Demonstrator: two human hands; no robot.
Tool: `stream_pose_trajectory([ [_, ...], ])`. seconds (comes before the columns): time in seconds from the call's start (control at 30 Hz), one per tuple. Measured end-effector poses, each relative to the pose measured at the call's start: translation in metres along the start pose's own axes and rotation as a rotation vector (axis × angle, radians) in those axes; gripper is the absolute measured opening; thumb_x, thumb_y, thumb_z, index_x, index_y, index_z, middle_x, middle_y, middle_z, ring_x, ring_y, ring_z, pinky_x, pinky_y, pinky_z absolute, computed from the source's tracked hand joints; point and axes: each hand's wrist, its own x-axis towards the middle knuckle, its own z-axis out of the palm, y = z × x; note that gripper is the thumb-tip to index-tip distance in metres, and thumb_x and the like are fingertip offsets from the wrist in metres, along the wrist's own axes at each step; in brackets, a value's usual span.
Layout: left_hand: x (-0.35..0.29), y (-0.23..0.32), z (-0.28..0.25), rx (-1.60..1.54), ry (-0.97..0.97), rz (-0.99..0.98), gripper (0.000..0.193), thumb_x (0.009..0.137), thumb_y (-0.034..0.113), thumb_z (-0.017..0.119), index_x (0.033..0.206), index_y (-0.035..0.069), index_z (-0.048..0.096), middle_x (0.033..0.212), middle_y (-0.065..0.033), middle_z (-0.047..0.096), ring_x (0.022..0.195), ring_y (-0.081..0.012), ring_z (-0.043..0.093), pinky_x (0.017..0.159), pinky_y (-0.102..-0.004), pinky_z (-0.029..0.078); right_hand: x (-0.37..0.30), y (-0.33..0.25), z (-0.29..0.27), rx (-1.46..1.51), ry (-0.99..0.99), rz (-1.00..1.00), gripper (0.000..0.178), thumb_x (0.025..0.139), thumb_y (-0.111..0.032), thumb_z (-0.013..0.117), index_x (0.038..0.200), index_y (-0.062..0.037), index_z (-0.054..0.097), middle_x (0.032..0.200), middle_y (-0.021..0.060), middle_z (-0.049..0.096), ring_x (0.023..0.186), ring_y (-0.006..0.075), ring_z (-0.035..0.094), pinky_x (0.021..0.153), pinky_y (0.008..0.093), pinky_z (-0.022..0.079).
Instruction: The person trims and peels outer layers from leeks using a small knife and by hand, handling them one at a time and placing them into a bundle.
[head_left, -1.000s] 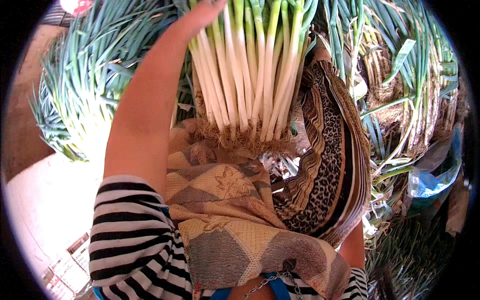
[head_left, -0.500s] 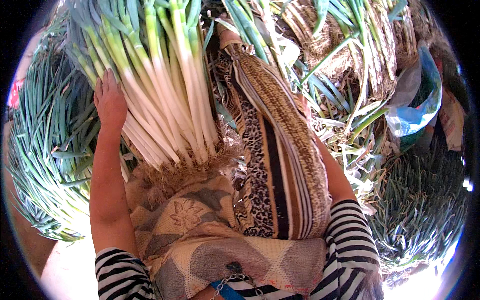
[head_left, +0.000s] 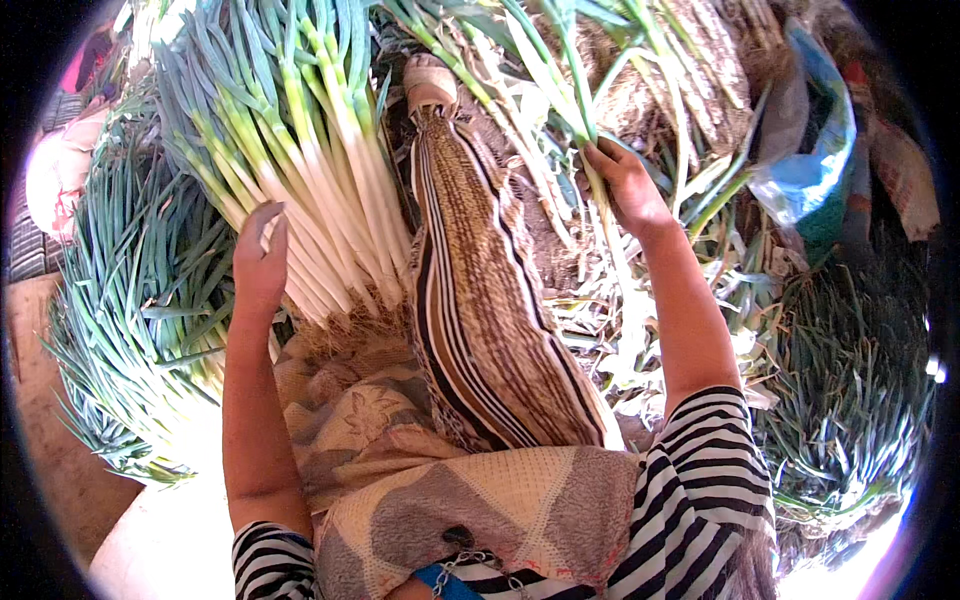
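Note:
A thick fan of green onions (head_left: 335,190) with white stems and fringed roots lies in front of me, its roots against the patterned cloth on my lap. By the left side of these stems, my left hand (head_left: 262,255) is raised with thumb and fingers apart and nothing visible in it. On the right, beyond my outstretched leg, my right hand (head_left: 630,188) pinches a single green onion stalk (head_left: 597,190). Its leaves spread upward past my fingers, and its lower end hangs over peeled scraps.
My leg in striped trousers (head_left: 480,280) stretches between the fan and the scraps (head_left: 640,340). Bundled green onions stand at left (head_left: 140,300) and lower right (head_left: 850,380). More unpeeled stalks (head_left: 690,90) lie at the far right, near a blue plastic bag (head_left: 815,150).
My right hand has come out from beside my leg and now grips a green onion stalk. My left hand has lifted off the fan and drawn back. The leg has swung left.

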Motion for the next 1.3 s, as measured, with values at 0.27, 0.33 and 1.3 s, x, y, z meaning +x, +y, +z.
stream_pose_trajectory([
  [0.27, -0.041, 0.202, 0.006, -0.733, -0.384, 0.261, 0.032, 0.087, 0.029, 0.048, 0.111, 0.007, 0.051, 0.112, -0.0086, 0.053, 0.104, -0.0213, 0.05, 0.088, -0.0357, 0.043, -0.131, -0.084, 0.085, 0.281, -0.161, -0.221, 0.019, 0.087, -0.012, 0.047, 0.103, -0.002, 0.05, 0.083, 0.0091, 0.058, 0.067, 0.0144, 0.056, 0.056, 0.0238, 0.048],
  [0.33, -0.052, 0.231, 0.009, -0.961, -0.636, 0.24, 0.028, 0.086, 0.021, 0.051, 0.109, 0.003, 0.05, 0.099, -0.0082, 0.056, 0.074, -0.0132, 0.058, 0.065, -0.0266, 0.051, -0.163, -0.09, 0.099, 0.421, -0.238, -0.213, 0.018, 0.085, -0.008, 0.05, 0.103, -0.0065, 0.05, 0.086, 0.0094, 0.058, 0.065, 0.0138, 0.056, 0.052, 0.0233, 0.048],
  [1.3, -0.084, 0.218, -0.043, -2.06, 0.012, -0.282, 0.032, 0.081, 0.033, 0.057, 0.084, 0.005, 0.043, 0.076, -0.0061, 0.047, 0.073, -0.0199, 0.053, 0.074, -0.0366, 0.048, -0.321, -0.042, -0.016, -1.294, 0.653, -0.419, 0.036, 0.08, -0.013, 0.055, 0.111, 0.0044, 0.046, 0.107, 0.0219, 0.05, 0.1, 0.0378, 0.047, 0.088, 0.0403, 0.037],
])
